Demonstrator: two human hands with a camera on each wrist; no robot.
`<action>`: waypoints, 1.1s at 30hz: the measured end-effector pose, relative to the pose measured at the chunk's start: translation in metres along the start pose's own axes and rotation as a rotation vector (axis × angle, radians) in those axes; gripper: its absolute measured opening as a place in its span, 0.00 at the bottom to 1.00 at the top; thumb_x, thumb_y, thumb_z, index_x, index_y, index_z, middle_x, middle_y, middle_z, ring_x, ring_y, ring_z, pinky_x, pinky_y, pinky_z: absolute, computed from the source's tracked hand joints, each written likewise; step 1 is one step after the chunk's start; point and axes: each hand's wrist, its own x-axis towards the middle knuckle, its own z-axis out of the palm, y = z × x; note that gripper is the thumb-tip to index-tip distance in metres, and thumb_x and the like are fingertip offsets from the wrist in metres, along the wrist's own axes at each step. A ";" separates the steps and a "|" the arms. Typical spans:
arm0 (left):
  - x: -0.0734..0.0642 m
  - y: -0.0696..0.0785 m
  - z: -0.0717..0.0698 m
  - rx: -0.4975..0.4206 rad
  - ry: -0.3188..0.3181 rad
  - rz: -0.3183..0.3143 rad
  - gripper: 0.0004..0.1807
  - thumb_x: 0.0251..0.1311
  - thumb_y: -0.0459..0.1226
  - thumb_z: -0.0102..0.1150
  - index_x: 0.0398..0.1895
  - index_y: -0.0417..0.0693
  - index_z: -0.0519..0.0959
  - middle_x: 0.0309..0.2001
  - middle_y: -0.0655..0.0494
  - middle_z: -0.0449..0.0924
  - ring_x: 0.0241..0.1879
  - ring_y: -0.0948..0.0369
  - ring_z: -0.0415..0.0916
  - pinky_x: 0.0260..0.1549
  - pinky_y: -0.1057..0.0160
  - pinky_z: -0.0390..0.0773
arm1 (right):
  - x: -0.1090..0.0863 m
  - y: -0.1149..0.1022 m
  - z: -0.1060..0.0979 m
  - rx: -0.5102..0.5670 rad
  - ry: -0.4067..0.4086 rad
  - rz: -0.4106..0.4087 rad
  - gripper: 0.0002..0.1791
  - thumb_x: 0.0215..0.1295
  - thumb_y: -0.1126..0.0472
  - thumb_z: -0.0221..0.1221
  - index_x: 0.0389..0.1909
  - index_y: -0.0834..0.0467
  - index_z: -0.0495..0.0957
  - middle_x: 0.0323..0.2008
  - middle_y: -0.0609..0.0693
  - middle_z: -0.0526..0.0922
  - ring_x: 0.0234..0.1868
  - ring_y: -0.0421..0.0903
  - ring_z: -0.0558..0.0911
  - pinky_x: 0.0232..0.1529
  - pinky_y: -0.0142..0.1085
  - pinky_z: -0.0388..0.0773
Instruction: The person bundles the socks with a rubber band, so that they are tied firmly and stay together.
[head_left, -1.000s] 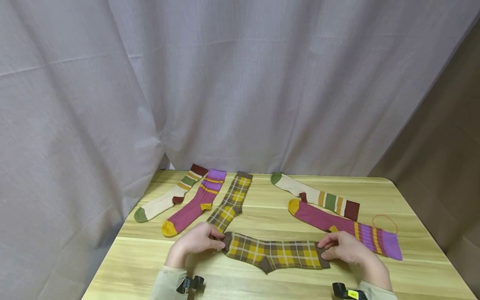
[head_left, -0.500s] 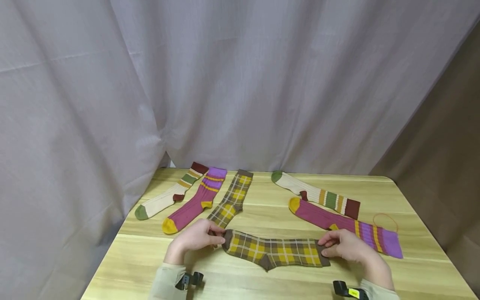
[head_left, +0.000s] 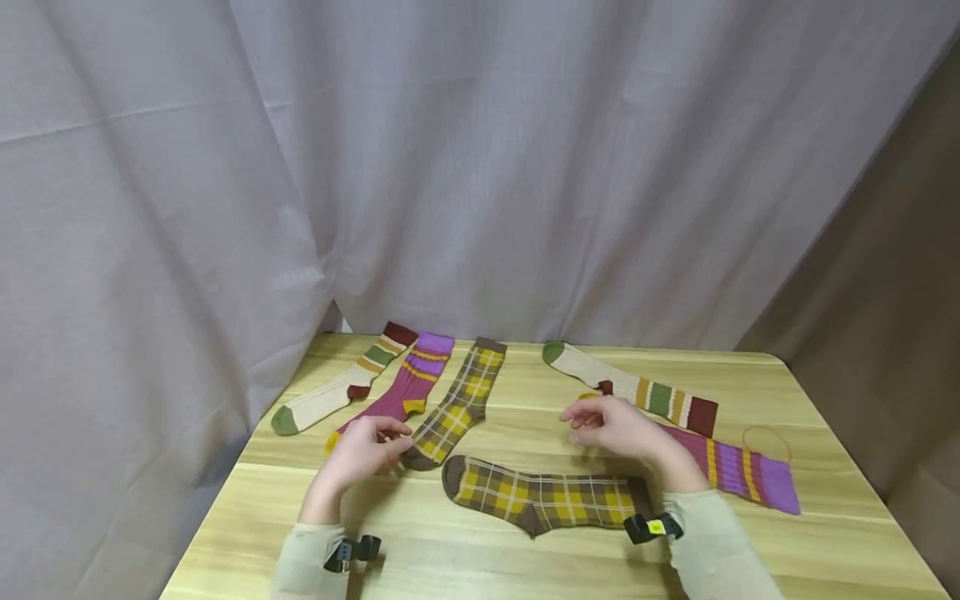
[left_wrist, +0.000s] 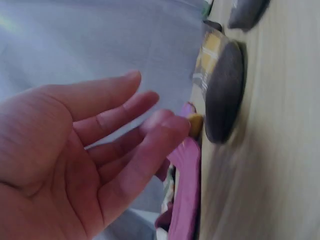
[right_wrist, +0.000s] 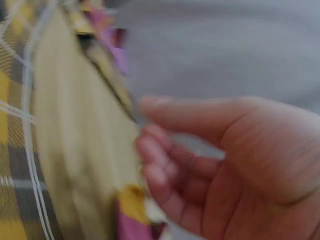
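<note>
My left hand (head_left: 369, 450) hovers beside the toe of a brown and yellow plaid sock (head_left: 463, 400), fingers loosely bent around nothing; the left wrist view shows a gap between thumb and fingertips. Over the table, my right hand (head_left: 617, 429) hangs with relaxed fingers and holds nothing. It partly covers a magenta sock (head_left: 738, 473) with a purple cuff. A second plaid sock (head_left: 555, 502) lies flat and crosswise nearest me, touched by neither hand. In the right wrist view its plaid fabric (right_wrist: 15, 150) fills the left edge, blurred.
At the left lie a cream striped sock (head_left: 322, 406) and another magenta sock (head_left: 408, 387), partly behind my left hand. A matching cream striped sock (head_left: 630, 383) lies at the back right, near a thin red loop (head_left: 767, 429). Grey curtain (head_left: 480, 167) hangs behind the wooden table (head_left: 465, 575).
Both hands have let go of the front plaid sock, which stays flat. The left hand has moved left; the right has moved left and away from me, over the magenta sock's toe.
</note>
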 end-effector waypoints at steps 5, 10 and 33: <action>0.001 -0.005 -0.003 -0.044 0.031 -0.055 0.12 0.68 0.33 0.70 0.49 0.33 0.86 0.31 0.43 0.84 0.27 0.47 0.84 0.30 0.50 0.88 | 0.054 0.004 0.022 0.111 -0.038 0.016 0.17 0.72 0.66 0.67 0.58 0.66 0.83 0.48 0.61 0.87 0.43 0.49 0.85 0.43 0.43 0.84; -0.002 -0.009 -0.004 -0.103 0.031 -0.110 0.13 0.67 0.31 0.70 0.49 0.29 0.84 0.32 0.42 0.83 0.27 0.48 0.84 0.32 0.49 0.89 | 0.084 0.006 0.046 0.172 0.007 0.075 0.16 0.71 0.67 0.67 0.58 0.66 0.84 0.44 0.57 0.87 0.40 0.54 0.86 0.40 0.49 0.86; -0.001 -0.023 -0.001 -0.042 0.012 -0.115 0.14 0.63 0.32 0.75 0.48 0.33 0.86 0.34 0.51 0.85 0.30 0.55 0.84 0.33 0.58 0.88 | 0.135 -0.006 0.105 0.220 0.215 0.066 0.14 0.72 0.70 0.65 0.56 0.63 0.87 0.57 0.56 0.88 0.64 0.57 0.81 0.69 0.52 0.73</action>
